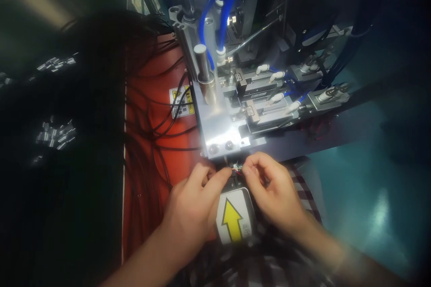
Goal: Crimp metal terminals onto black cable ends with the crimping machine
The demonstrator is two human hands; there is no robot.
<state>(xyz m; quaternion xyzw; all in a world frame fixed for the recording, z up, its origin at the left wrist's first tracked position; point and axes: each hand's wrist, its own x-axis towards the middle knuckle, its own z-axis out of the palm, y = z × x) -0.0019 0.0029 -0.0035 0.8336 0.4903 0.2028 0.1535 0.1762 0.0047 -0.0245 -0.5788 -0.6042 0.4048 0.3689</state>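
Pinches the wires (237, 168) between thumb and forefinger of the left hand (193, 202), and grips the opposite end the same way with the right hand (276, 190). Curls the other fingers inward on both sides; cannot tell whether anything sits inside them. Holds the wires, partly red and white, just in front of the metal block (218, 130), above the top edge of the arrow label (232, 217). Displays there a large yellow arrow on white, pointing toward the block, with small characters beside the shaft, too blurred to read. To the left, on the red base (144, 112), a warning label (182, 101): yellow areas, a triangle symbol and dark characters, turned sideways, too small to make out, and partly crossed by black cables (168, 130). Behind the block, blue tubes (225, 18) and white fittings (276, 76). Farther left, in shadow, scattered shiny pieces (56, 135).
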